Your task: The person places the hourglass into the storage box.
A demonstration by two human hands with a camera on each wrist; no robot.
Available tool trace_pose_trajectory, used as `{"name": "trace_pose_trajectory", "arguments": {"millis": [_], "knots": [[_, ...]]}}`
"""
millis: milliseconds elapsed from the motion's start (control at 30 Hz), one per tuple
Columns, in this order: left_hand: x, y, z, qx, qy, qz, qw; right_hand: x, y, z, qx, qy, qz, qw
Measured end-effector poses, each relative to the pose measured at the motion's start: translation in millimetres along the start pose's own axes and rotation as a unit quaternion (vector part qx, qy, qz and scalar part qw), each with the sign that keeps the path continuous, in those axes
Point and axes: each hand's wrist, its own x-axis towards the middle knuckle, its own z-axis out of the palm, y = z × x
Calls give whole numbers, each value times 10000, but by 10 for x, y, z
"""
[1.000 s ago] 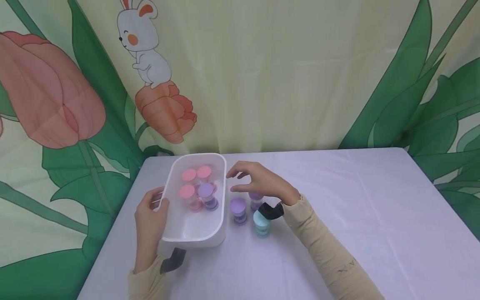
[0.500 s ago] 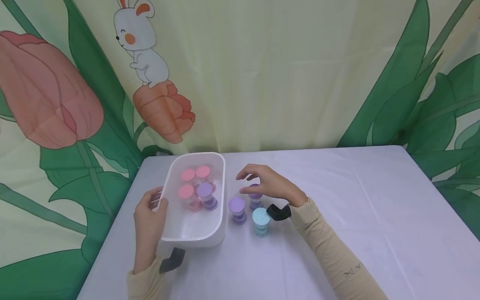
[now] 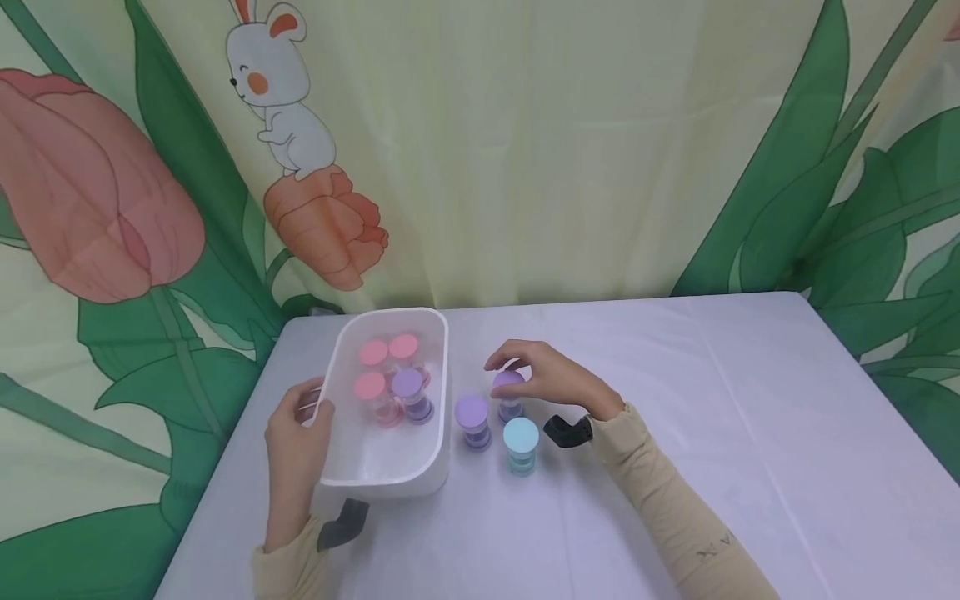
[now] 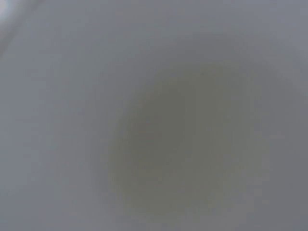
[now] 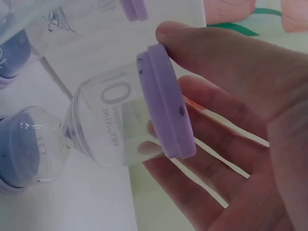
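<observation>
My left hand (image 3: 298, 446) holds the left side of a white plastic tub (image 3: 442, 400), thumb at the rim and fingers against the outer wall. In the tub stand several pink-capped sand timers (image 3: 372, 386) and a purple one (image 3: 408, 383). My right hand (image 3: 558, 379) is around the cap of a purple sand timer (image 3: 509, 382) on the table. In the right wrist view, that timer (image 5: 168, 103) reads "10 minutes"; the thumb lies by the cap's edge and the fingers are spread behind it, not closed tight. Blurred grey fills the left wrist view.
Another purple sand timer (image 3: 472, 417) stands between the tub and the right hand. A light-blue sand timer (image 3: 521, 442) is nearer the front. The table (image 3: 675, 500) has a white cloth. Behind it hangs a curtain (image 3: 562, 167) printed with a rabbit and tulips.
My right hand has drawn away from the tub's right side, moving right and lowering to the farther purple sand timer. The left hand stays at the tub.
</observation>
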Motion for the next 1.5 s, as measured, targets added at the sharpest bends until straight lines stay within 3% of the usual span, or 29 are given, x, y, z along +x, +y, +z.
{"name": "trace_pose_trajectory", "arguments": {"millis": [433, 867, 1500], "knots": [[-8, -26, 13, 60, 56, 142, 9999, -159, 135, 33, 251, -35, 179, 9995], [-22, -29, 6, 61, 30, 75, 9999, -186, 171, 48, 445, -16, 302, 9986], [-18, 17, -1, 16, 48, 45, 10000, -104, 86, -45, 46, 241, -65, 9997]]}}
